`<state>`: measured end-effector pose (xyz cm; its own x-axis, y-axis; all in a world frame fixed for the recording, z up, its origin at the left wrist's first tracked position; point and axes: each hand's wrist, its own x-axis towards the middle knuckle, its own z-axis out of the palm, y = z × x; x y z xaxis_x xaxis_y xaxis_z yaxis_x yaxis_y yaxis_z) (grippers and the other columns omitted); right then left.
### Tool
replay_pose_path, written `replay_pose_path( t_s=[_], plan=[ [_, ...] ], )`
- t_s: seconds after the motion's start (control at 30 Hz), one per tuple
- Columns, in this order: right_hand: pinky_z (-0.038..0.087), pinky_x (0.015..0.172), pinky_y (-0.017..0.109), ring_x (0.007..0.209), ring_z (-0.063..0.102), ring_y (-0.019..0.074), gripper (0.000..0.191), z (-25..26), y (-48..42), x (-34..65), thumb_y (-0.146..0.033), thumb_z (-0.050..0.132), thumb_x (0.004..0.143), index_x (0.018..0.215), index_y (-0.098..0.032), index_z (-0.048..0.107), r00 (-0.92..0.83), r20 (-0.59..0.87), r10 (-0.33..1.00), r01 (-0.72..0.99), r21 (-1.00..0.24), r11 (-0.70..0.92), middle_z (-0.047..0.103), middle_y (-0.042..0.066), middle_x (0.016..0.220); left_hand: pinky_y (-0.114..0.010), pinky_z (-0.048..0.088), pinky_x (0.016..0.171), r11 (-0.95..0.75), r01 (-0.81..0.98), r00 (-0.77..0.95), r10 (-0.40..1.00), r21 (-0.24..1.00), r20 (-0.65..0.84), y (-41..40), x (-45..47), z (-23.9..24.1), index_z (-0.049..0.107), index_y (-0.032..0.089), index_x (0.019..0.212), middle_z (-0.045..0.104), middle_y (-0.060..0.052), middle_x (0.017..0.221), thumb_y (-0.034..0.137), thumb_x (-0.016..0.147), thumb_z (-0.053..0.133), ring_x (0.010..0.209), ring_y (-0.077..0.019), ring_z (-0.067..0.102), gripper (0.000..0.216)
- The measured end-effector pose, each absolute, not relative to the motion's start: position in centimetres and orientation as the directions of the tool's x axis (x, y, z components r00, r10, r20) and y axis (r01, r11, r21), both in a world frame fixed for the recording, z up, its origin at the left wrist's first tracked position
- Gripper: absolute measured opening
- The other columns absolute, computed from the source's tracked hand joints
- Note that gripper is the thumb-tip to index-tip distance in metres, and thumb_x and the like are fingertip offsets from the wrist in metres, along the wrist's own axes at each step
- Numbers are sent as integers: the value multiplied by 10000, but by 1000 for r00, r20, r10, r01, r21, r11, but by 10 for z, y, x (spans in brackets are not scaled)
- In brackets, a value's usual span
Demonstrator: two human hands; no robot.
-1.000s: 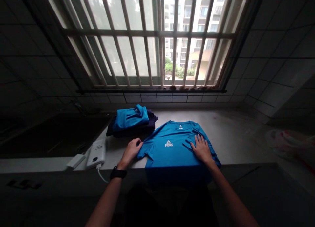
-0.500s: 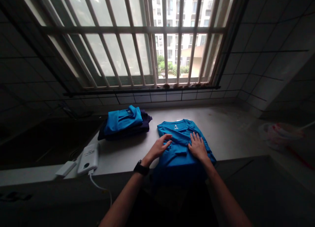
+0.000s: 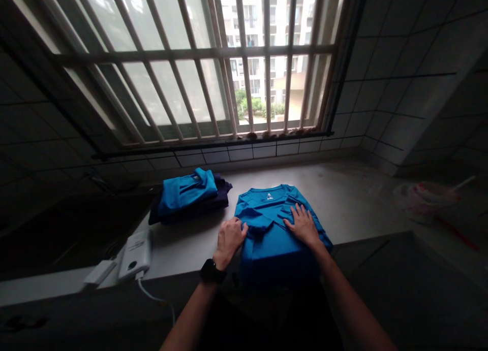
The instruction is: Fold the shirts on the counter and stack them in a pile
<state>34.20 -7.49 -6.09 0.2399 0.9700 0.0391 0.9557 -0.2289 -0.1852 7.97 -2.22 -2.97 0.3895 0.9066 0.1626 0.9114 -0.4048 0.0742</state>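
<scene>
A bright blue T-shirt (image 3: 272, 234) lies on the grey counter (image 3: 354, 203) with both sleeves folded inward, its lower part hanging over the front edge. My left hand (image 3: 229, 237) rests on the shirt's left folded edge, fingers curled and pinching the cloth. My right hand (image 3: 304, 225) lies flat on the right side of the shirt, fingers spread. A black watch (image 3: 209, 271) sits on my left wrist.
A stack of folded clothes (image 3: 190, 193), blue on dark purple, lies at the back left. A white power bank (image 3: 134, 249) with a cable and a small white block (image 3: 99, 271) sit near the counter's left front edge. A plastic bag (image 3: 423, 198) lies right. Barred window (image 3: 213, 66) behind.
My left hand carried the left sleeve across onto the shirt's front, then drew back to the new left edge. My right hand stayed flat on the right side. The view drifted right.
</scene>
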Motion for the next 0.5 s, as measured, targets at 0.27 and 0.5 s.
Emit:
replay_pose_path(
  t_s=[0.27, 0.5],
  plan=[
    [183, 1240, 487, 1550, 214, 340, 667, -59, -77, 332, -463, 379, 1033, 1593, -102, 340, 252, 39, 967, 958, -151, -243, 240, 168, 1679, -541, 371, 1152, -620, 783, 608, 780, 54, 147, -7, 102, -48, 532, 296, 1472, 464, -86, 1589, 378, 1013, 456, 1478, -333, 379, 472],
    [221, 1230, 510, 1542, 241, 350, 653, -67, -112, 305, -444, 412, 1025, 1579, -101, 371, 227, 73, 971, 965, -149, -215, 269, 182, 1664, -597, 376, 1141, -674, 737, 655, 730, 48, 193, -32, 77, -81, 478, 313, 1514, 433, -107, 1609, 363, 1031, 432, 1489, -351, 363, 488]
  ],
)
